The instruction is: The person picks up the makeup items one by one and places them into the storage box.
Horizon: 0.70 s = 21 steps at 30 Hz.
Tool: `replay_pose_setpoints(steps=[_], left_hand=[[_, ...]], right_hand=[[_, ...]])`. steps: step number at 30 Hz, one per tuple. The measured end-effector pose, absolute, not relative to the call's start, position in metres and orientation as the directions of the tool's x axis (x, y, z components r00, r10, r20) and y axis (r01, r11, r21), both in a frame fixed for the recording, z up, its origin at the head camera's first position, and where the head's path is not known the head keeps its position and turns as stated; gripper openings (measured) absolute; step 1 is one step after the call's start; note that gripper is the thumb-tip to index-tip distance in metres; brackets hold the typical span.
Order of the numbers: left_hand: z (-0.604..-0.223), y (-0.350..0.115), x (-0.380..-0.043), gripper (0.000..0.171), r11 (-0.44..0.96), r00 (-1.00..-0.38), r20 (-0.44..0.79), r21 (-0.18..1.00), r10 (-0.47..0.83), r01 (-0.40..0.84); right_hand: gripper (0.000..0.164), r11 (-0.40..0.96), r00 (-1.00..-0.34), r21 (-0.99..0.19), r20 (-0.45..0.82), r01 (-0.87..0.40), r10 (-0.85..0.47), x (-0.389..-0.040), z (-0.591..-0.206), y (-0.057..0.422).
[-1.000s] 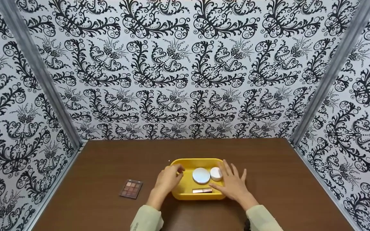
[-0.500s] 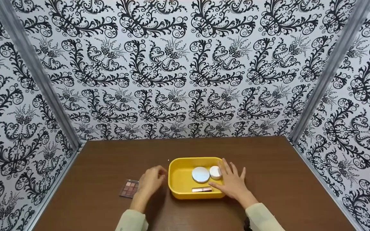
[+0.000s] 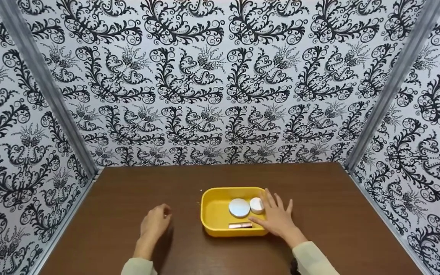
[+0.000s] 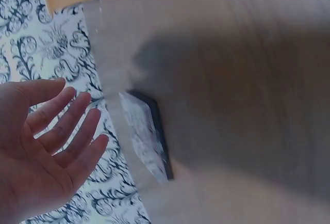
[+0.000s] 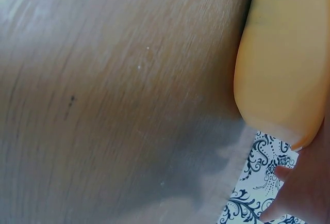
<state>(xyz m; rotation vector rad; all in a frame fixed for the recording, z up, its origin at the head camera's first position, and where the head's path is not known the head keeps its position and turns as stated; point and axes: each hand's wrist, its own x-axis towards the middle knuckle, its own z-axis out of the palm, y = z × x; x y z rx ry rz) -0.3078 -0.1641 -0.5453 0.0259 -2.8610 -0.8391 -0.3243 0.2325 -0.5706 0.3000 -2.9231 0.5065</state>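
Note:
My left hand (image 3: 155, 223) hovers above the table to the left of the yellow tray (image 3: 235, 233), its fingers loosely bent and holding nothing. In the left wrist view, an eyeshadow palette (image 4: 145, 133) lies on the table just past those fingers; the head view has it hidden under the hand. My right hand (image 3: 277, 217) rests over the tray's right rim with straight, spread fingers, the thumb reaching inside. Within the tray lie a round silvery compact (image 3: 239, 208), a small white round jar (image 3: 257, 205) partly beside the fingers, and a slim lipstick-like tube (image 3: 240, 225).
The brown wooden table (image 3: 319, 191) is enclosed by patterned black-and-white walls (image 3: 220, 95) with grey corner posts (image 3: 395, 88). Tiny pale specks dot the tabletop left of the tray.
My left hand has left the tray's left side and moved leftward until it covers the palette. The right hand and the items in the tray have stayed in place.

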Motion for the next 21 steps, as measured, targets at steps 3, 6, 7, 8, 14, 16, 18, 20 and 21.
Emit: replay_pose_setpoints(steps=[3,6,7,8,14,16,18,20,21], left_hand=[[-0.548,-0.175,-0.306,0.024,0.845,-0.988,0.118,0.535,-0.096,-0.018],[-0.551,-0.182,-0.304,0.031,0.854,-0.987,0.092,0.515,-0.131,-0.065],[-0.552,-0.184,-0.303,0.033,0.857,-0.986,0.084,0.509,-0.141,-0.079],[-0.554,-0.185,-0.303,0.036,0.859,-0.986,0.074,0.503,-0.150,-0.092],[-0.560,-0.186,-0.298,0.043,0.876,-0.982,0.075,0.467,-0.174,-0.119],[-0.562,-0.185,-0.297,0.045,0.882,-0.981,0.083,0.456,-0.178,-0.121],[-0.563,-0.185,-0.296,0.049,0.881,-0.980,0.072,0.453,-0.187,-0.135],[-0.565,-0.185,-0.296,0.051,0.880,-0.979,0.063,0.451,-0.195,-0.147],[-0.565,-0.185,-0.296,0.052,0.880,-0.978,0.057,0.450,-0.199,-0.153]], right_hand=[[0.097,0.919,-0.962,-0.318,0.212,-0.234,-0.172,-0.325,-0.572,0.233],[0.098,0.919,-0.960,-0.314,0.219,-0.237,-0.172,-0.325,-0.574,0.234],[0.098,0.917,-0.959,-0.320,0.225,-0.240,-0.172,-0.325,-0.574,0.234],[0.098,0.919,-0.960,-0.316,0.222,-0.237,-0.171,-0.325,-0.574,0.234],[0.098,0.924,-0.969,-0.313,0.181,-0.219,-0.169,-0.325,-0.571,0.234],[0.099,0.926,-0.972,-0.314,0.164,-0.212,-0.167,-0.325,-0.569,0.234],[0.099,0.925,-0.974,-0.318,0.155,-0.208,-0.165,-0.325,-0.568,0.233],[0.099,0.925,-0.976,-0.320,0.146,-0.203,-0.164,-0.324,-0.568,0.233],[0.099,0.926,-0.976,-0.320,0.145,-0.202,-0.163,-0.324,-0.568,0.233]])
